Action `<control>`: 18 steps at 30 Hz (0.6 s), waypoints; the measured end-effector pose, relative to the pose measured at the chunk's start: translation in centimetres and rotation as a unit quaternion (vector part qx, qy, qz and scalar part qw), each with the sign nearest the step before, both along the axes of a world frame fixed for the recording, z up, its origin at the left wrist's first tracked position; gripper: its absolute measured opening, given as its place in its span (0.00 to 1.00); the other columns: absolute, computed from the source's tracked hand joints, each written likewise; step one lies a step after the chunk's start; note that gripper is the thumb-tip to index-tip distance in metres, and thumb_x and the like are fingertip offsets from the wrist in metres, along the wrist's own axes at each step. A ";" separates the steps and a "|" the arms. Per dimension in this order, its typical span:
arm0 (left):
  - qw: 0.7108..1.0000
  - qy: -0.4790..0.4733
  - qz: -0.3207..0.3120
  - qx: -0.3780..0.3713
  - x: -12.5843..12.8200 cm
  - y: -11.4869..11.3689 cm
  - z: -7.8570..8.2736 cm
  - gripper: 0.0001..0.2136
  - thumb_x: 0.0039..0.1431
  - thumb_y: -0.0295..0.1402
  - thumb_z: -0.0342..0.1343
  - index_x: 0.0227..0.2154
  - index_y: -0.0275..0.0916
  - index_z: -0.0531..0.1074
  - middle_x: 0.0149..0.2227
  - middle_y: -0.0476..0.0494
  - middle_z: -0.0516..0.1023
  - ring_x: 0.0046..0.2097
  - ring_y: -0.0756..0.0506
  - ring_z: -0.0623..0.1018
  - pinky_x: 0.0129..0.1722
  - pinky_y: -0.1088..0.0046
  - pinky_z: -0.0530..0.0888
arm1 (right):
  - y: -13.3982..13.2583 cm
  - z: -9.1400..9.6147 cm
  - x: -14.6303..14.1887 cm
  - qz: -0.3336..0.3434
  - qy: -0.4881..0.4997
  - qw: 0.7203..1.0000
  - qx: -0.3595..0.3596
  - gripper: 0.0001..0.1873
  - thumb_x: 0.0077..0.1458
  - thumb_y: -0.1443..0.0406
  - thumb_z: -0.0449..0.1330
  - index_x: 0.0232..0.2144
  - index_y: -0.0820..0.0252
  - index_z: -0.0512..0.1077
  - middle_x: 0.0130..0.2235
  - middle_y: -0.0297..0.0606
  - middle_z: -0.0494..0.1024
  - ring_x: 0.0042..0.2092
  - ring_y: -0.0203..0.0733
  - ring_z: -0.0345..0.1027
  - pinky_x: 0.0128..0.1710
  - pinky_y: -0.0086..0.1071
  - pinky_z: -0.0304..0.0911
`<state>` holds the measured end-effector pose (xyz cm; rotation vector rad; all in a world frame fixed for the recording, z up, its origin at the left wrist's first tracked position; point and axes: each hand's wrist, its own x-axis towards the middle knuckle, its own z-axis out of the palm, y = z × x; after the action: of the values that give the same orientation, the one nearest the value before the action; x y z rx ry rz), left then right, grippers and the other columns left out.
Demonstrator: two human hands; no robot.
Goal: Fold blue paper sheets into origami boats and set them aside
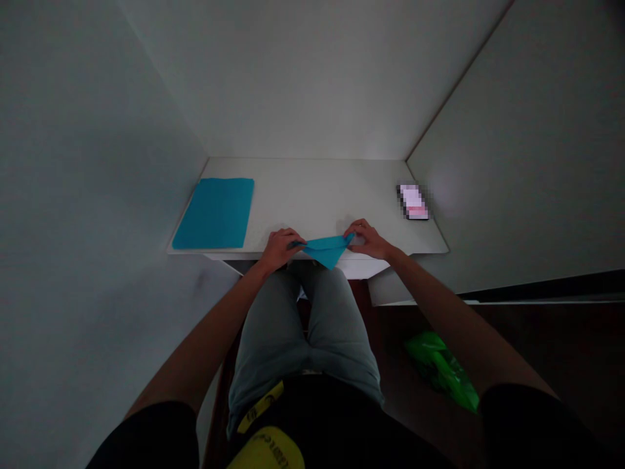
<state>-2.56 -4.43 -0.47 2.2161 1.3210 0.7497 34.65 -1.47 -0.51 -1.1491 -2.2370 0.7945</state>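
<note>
While you look down at the white desk (303, 189), what do the two hands do?

Left hand (282, 251) and right hand (368, 239) both hold the folded blue paper (326, 251), one at each end. They are closed narrow on it, not wide.

Where is this paper lying?

It is at the front edge of the desk, between the hands, and its pointed corner hangs over the edge, above the knees.

And what is around them?

A flat blue paper sheet (215, 213) lies on the left part of the desk, well apart from the left hand. A phone (413, 201), its screen blurred, lies at the right side. On the dark floor, a green plastic bag (439, 368) is below the right arm.
</note>
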 end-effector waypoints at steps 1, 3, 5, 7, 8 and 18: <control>1.000 -0.002 0.002 0.004 0.0 0.0 -0.1 0.06 0.68 0.34 0.68 0.44 0.48 0.88 0.47 0.43 0.86 0.51 0.40 0.82 0.57 0.57 0.74 | 0.0 0.0 -0.1 0.002 0.009 1.000 0.008 0.17 0.55 0.60 0.73 0.48 0.48 0.83 0.55 0.43 0.75 0.58 0.56 0.73 0.59 0.52 0.72; 1.000 -0.006 0.003 0.010 0.0 0.1 -0.2 0.06 0.69 0.36 0.67 0.44 0.48 0.88 0.47 0.43 0.86 0.50 0.40 0.82 0.56 0.58 0.75 | 0.0 0.0 -0.3 0.005 0.029 0.999 0.024 0.12 0.56 0.58 0.73 0.43 0.51 0.81 0.53 0.43 0.77 0.56 0.55 0.75 0.60 0.52 0.72; 1.000 -0.003 -0.001 0.015 -0.1 0.0 -0.2 0.06 0.70 0.37 0.67 0.44 0.48 0.88 0.47 0.43 0.87 0.50 0.40 0.83 0.56 0.58 0.75 | -0.3 0.0 -0.4 0.007 0.035 0.999 0.038 0.11 0.59 0.55 0.72 0.41 0.51 0.81 0.51 0.43 0.81 0.55 0.55 0.77 0.60 0.53 0.70; 1.000 0.011 -0.004 0.021 -0.2 -0.4 -0.1 0.07 0.70 0.38 0.66 0.45 0.49 0.88 0.48 0.43 0.88 0.51 0.40 0.83 0.57 0.56 0.75 | -0.9 0.1 -0.3 0.005 0.027 0.998 0.053 0.11 0.62 0.53 0.70 0.42 0.50 0.82 0.52 0.43 0.84 0.55 0.56 0.79 0.61 0.55 0.68; 0.999 0.021 -0.002 0.026 -0.3 -0.8 0.0 0.07 0.71 0.39 0.66 0.47 0.50 0.88 0.50 0.43 0.88 0.53 0.39 0.83 0.59 0.55 0.74 | -1.4 0.2 -0.2 0.002 0.020 0.998 0.060 0.12 0.63 0.52 0.70 0.43 0.50 0.83 0.54 0.43 0.85 0.56 0.57 0.79 0.61 0.56 0.67; 0.999 0.013 0.039 0.001 -0.1 -4.6 0.1 0.08 0.71 0.38 0.64 0.47 0.50 0.87 0.52 0.44 0.89 0.56 0.37 0.82 0.65 0.51 0.71 | -6.1 -0.9 0.1 -0.096 0.024 0.994 0.045 0.16 0.66 0.46 0.66 0.44 0.47 0.84 0.50 0.42 0.89 0.52 0.58 0.81 0.59 0.57 0.68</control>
<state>-2.64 -9.01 -0.37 2.1939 1.4277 0.7532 34.72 -7.55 -1.38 -1.2653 -2.0649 0.6310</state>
